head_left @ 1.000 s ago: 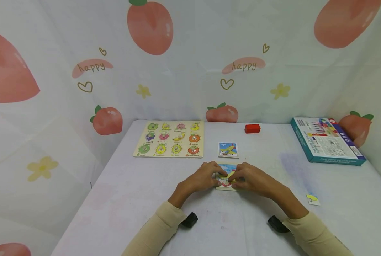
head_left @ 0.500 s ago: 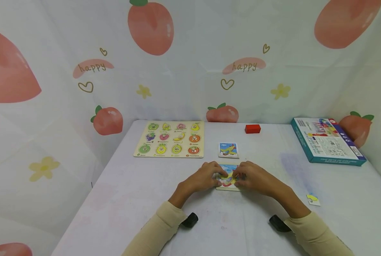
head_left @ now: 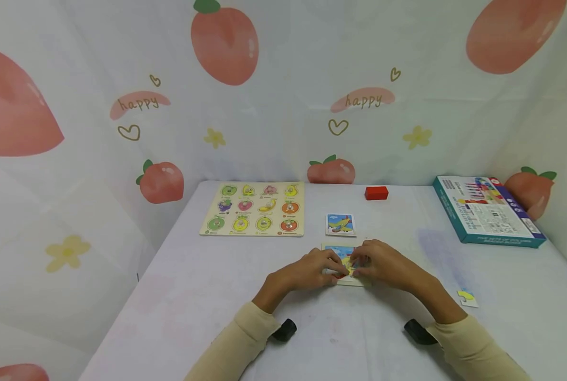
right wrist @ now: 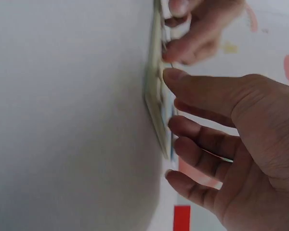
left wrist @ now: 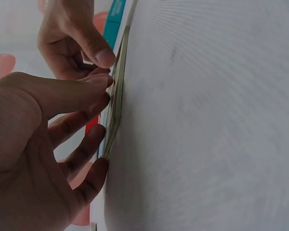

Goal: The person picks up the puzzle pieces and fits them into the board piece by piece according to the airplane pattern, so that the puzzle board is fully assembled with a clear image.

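Note:
A small square jigsaw puzzle [head_left: 339,251] with a light wooden frame and a blue and yellow picture lies on the table between the hands. My left hand [head_left: 309,271] bends over its left part, thumb and fingertips at the middle pieces. Opposite it, my right hand [head_left: 383,264] has thumb and fingertips on the right part, partly hiding the picture. Both wrist views show the puzzle edge-on: fingers of the left hand [left wrist: 43,125] and the right hand [right wrist: 231,130] reach its face, loosely bent and spread. A loose puzzle piece [head_left: 467,299], yellow and white, lies at the right.
Behind the puzzle lies a square airplane picture card [head_left: 340,225]. A wooden fruit board [head_left: 252,209] is at the back left, a red block [head_left: 376,193] at the back, and a teal-edged game box [head_left: 488,211] at the back right.
My left hand has shifted right over the puzzle toward its middle. The right fingers, over the centre earlier, have drawn slightly right. The loose piece stays in place.

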`<state>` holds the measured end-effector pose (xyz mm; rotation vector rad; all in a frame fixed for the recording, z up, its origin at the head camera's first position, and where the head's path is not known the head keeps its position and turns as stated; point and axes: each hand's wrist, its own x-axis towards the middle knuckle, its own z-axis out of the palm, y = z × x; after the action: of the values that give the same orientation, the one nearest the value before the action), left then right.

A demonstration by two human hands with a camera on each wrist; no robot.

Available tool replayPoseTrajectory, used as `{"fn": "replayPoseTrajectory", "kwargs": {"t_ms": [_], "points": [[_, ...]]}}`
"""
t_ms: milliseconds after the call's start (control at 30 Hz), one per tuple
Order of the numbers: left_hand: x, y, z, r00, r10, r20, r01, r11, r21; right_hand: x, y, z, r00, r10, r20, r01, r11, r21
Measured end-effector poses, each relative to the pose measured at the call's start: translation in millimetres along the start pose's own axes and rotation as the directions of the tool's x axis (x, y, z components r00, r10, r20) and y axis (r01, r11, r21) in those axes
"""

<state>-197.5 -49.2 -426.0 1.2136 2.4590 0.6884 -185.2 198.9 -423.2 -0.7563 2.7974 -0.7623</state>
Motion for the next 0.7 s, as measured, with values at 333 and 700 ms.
{"fn": "replayPoseTrajectory", "kwargs": {"t_ms": [333,700], "points": [[-0.7,-1.7,1.3,1.000,-0.028,0.006,0.028,0.999,-0.044,-35.9,30,-24,0.994,0.104,-0.027,-0.103,0.994,0.046],[-0.6,-3.8,2.0,1.000,-0.031,0.004,0.031,0.998,-0.053,-104.4,73,-49,0.975,0.216,-0.053,-0.216,0.976,0.003]]}}
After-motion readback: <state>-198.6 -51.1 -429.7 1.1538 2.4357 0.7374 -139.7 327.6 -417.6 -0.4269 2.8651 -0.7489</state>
